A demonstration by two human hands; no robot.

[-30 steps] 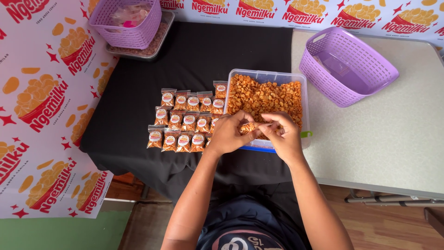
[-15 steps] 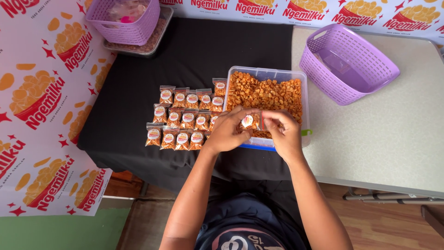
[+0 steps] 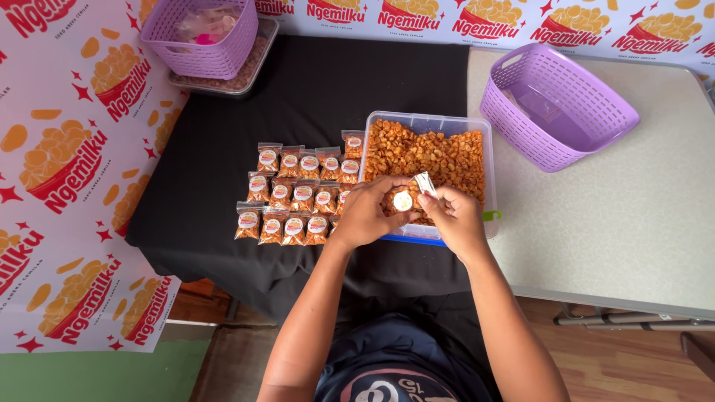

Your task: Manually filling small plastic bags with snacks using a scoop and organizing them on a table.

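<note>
At far left a small purple basket (image 3: 199, 33) sits on a metal tray (image 3: 257, 67). On the black cloth (image 3: 223, 164) lie rows of filled snack packets (image 3: 294, 195), just left of the left hand (image 3: 369, 214). Both hands pinch one small snack packet (image 3: 406, 198) with a round white label between them, over the near edge of the clear tub of orange snacks (image 3: 432, 152); the right hand (image 3: 454, 214) grips its top edge. A larger purple basket (image 3: 558, 104) stands tilted at right
</note>
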